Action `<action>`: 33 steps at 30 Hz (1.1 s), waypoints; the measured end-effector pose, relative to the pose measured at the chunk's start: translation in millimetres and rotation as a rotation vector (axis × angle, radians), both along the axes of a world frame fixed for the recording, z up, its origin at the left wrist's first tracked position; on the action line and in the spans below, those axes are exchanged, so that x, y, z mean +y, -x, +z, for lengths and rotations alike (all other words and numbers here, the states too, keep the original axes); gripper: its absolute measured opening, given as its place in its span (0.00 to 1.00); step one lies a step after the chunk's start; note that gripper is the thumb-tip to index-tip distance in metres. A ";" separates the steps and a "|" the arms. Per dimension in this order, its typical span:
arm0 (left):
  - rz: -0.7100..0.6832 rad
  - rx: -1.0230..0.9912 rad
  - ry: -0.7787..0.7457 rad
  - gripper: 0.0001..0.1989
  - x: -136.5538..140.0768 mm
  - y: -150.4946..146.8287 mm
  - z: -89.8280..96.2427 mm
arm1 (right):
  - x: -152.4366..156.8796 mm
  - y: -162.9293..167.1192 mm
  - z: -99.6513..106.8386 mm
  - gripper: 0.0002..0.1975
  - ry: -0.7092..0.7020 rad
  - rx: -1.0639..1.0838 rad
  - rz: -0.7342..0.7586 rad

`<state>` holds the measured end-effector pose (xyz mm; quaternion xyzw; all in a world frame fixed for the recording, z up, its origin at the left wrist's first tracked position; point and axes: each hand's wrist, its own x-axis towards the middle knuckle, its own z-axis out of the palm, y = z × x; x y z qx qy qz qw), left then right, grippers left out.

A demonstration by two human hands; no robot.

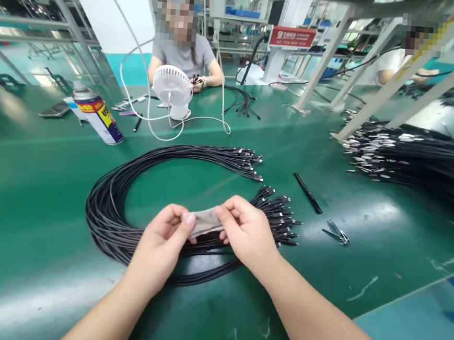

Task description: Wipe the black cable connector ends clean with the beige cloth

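Observation:
Stretched between my two hands is a small piece of greyish cloth. My left hand pinches its left end between thumb and fingers. The other end is gripped by my right hand, its thumb on top. Just beneath and behind the hands lies a curved bundle of black cables on the green table. Its two sets of connector ends point right, one set farther off, the other beside my right hand. Part of the bundle is hidden by my hands.
Right of the bundle lie a black pen and nail clippers. A spray can and white fan stand beyond it. Another cable pile lies far right near metal posts. A co-worker sits opposite, handling cables.

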<state>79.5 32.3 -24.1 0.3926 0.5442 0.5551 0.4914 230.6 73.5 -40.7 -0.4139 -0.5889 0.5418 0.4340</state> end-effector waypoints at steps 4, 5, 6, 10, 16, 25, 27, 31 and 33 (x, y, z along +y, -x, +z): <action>-0.047 -0.192 -0.031 0.18 3.1 -20.2 -1.6 | -6.4 5.1 0.2 0.08 -0.503 -0.168 -0.178; -0.048 -0.230 -0.049 0.18 3.3 -24.6 -2.2 | -7.9 6.4 0.6 0.07 -0.588 -0.158 -0.182; -0.053 -0.273 -0.062 0.17 3.0 -28.5 -2.7 | -9.0 7.6 0.8 0.06 -0.650 -0.141 -0.181; -0.095 -0.433 -0.087 0.14 -1.1 -37.1 -4.1 | -10.1 10.5 -0.4 0.06 -0.709 -0.084 -0.226; -0.085 -0.493 -0.070 0.13 -1.1 -35.6 -5.4 | -7.9 11.7 -1.2 0.07 -0.659 -0.098 -0.238; -0.104 -0.523 -0.041 0.12 3.5 -36.0 -14.1 | -7.8 12.5 0.2 0.08 -0.507 -0.090 -0.189; -0.081 -0.526 -0.010 0.11 4.0 -35.5 -17.3 | -9.1 13.7 1.1 0.08 -0.512 -0.088 -0.167; -0.114 -0.507 -0.025 0.09 4.7 -27.7 -21.7 | -4.9 10.2 5.2 0.09 -0.477 -0.067 -0.196; -0.130 -0.474 -0.031 0.10 5.0 -20.9 -20.6 | -0.3 4.2 5.7 0.08 -0.399 -0.038 -0.239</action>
